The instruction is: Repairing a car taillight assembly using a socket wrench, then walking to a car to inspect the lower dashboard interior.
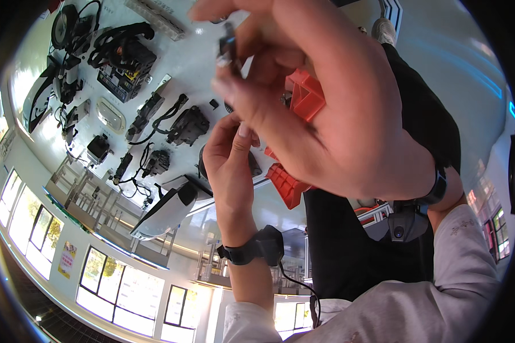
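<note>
My right hand (343, 108) is large and close, crossing the upper middle of the view. Between its thumb and fingers it pinches a small dark part with a metallic glint (228, 50); blur hides its exact kind. Lower and to the left, my left hand (229, 163) has thumb and fingertips pressed together, and what they hold is mostly hidden. Behind the right hand, partly covered by it, shows a red plastic bin-like piece (307, 96). More ribbed red plastic (287, 186) shows below it, beside the left hand.
On the pale table lie a black module with cables (123, 68), a black motor-like part (189, 126), an oval white lamp (110, 116) and a metal rail (154, 18). A white-and-black mirror housing (167, 210) sits near the table edge. Both wrists carry strapped devices, one with a cable (297, 284).
</note>
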Tool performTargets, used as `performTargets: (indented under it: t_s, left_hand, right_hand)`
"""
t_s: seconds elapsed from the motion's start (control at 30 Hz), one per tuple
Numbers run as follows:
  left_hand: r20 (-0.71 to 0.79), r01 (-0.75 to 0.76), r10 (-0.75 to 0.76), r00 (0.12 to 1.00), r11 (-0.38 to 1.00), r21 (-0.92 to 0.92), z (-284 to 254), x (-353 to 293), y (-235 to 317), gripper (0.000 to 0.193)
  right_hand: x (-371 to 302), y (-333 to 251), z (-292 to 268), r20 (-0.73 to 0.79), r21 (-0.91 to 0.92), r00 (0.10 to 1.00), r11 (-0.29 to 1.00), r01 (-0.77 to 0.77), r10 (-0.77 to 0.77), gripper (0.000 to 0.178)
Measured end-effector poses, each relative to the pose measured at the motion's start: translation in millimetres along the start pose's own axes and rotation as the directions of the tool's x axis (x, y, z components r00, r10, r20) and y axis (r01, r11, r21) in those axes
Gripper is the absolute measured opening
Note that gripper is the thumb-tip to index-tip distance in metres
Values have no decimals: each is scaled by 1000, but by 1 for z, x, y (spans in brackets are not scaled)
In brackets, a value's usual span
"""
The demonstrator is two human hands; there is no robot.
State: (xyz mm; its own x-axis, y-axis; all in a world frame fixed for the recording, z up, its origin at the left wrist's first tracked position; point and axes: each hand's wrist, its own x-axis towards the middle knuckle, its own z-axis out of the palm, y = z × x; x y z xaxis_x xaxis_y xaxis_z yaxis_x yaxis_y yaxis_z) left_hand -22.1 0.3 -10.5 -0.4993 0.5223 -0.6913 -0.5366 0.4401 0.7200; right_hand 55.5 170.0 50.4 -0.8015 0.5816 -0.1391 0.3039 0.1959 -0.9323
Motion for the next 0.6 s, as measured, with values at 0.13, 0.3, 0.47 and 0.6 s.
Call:
performTargets:
  t_s: [0.13, 0.3, 0.47, 0.6]
  left_hand:
    - [-65, -140, 143, 988, 989, 50, -5, -17, -32, 26]
    - [47, 77, -72, 996, 989, -128, -8, -2, -17, 28]
    - [96, 112, -105, 990, 991, -68, -3, 1, -18, 28]
    - [102, 104, -106, 989, 994, 23, -1, 0, -12, 25]
  right_hand:
    - [-27, 19, 26, -114, 109, 926, 922, 373, -361, 20]
    - [-74, 2, 71, -42, 92, 921, 917, 388, -386, 17]
    - [-91, 8, 96, 7, 46, 908, 907, 419, -419, 18]
    - [-92, 3, 96, -82, 36, 907, 908, 417, -413, 23]
